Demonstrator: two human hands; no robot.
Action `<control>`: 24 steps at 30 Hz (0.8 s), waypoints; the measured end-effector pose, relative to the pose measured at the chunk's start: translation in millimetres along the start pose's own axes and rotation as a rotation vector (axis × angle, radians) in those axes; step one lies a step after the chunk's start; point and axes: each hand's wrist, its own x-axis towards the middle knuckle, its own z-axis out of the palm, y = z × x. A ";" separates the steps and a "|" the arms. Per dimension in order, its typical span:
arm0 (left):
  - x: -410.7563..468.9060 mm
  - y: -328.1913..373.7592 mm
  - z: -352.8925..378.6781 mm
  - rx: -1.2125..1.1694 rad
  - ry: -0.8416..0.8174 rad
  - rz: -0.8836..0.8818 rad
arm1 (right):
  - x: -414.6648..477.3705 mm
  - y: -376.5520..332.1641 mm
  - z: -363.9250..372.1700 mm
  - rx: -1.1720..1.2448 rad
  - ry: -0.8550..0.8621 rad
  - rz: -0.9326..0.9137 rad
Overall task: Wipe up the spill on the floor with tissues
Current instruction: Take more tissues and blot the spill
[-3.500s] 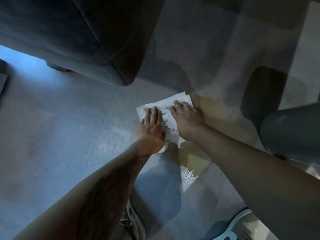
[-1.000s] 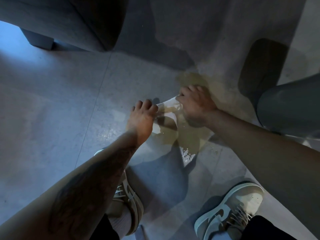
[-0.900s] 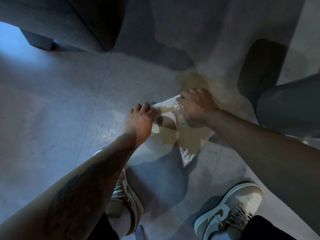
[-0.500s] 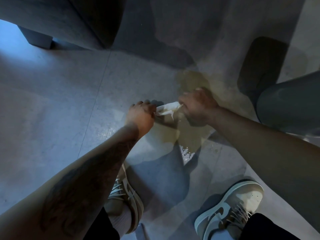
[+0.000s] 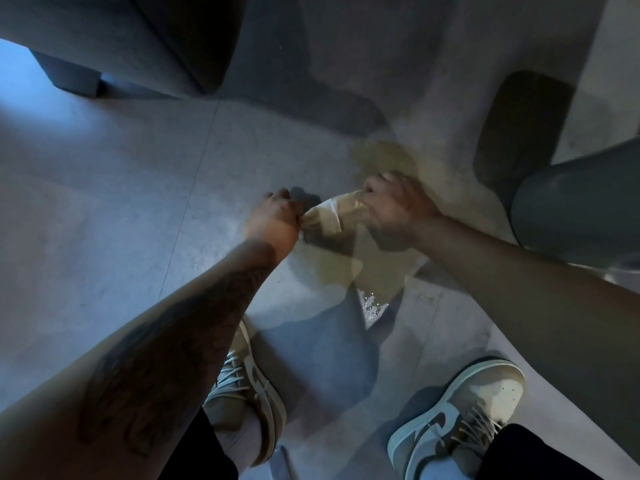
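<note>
Dim grey tiled floor, a dark sofa at eleven o'clock, a yellowish spill pooled at centre. The soaked tissue stretches between both hands: the left hand pinches its nine o'clock end, the right hand grips the three o'clock end, fingers curled tight, both arms reaching down.

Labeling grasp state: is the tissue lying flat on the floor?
No: the tissue is bunched up, its ends gripped by the left hand and the right hand.
</note>
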 end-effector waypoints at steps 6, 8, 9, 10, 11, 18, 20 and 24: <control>-15.0 6.1 4.7 -0.008 -0.019 0.020 | -6.8 -16.7 7.6 0.051 -0.032 0.109; -18.9 7.8 6.6 0.048 -0.019 0.020 | -7.6 -20.2 9.9 0.039 0.002 0.133; -20.2 10.0 7.9 0.062 -0.025 0.010 | -9.1 -23.2 10.2 0.036 0.010 0.148; -20.9 12.0 9.9 0.045 -0.037 -0.013 | -9.4 -26.2 12.7 0.042 0.007 0.177; -21.6 14.3 12.3 -0.008 -0.037 -0.053 | -10.0 -30.0 15.0 0.056 0.001 0.228; -38.6 50.2 21.2 -0.403 -0.004 -0.328 | -17.9 -64.2 12.5 0.361 -0.021 0.491; -41.1 59.4 22.9 -0.629 -0.031 -0.411 | -18.8 -71.2 13.3 0.396 0.014 0.523; -42.6 67.7 20.1 -1.216 -0.126 -0.661 | -16.5 -78.6 10.2 0.462 -0.015 0.550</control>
